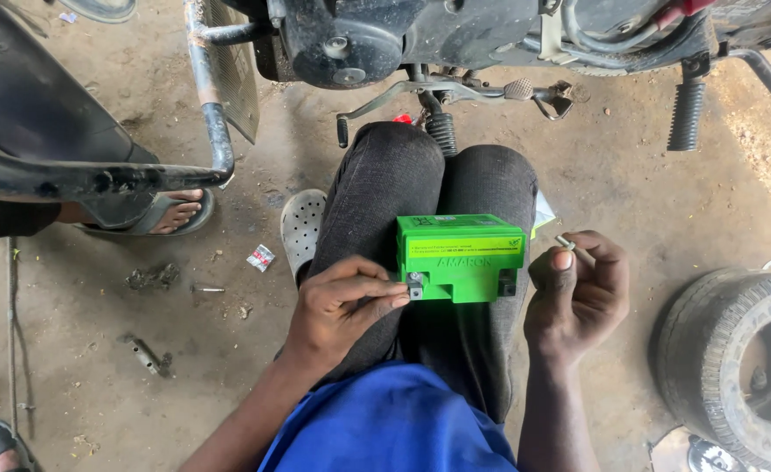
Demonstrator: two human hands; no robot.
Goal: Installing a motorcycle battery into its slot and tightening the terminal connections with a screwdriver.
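L hand (343, 301): fingers pinched narrow at the metal terminal (415, 284) on the battery's front-left corner. Green battery (461, 256), boxy w/ lighter label strip, sits on the knees, long axis left-right, terminals facing the person. R hand (577, 293) pinches a small screw (570, 246).

Battery (460, 258): bright green plastic, smooth, slightly glossy. Terminal (416, 286): dull grey metal. Trousers (403, 188): dark matt cloth. Shirt (385, 424): blue cloth. Floor (97, 350): rough, dusty concrete. Tyre (726, 358): matt rubber.
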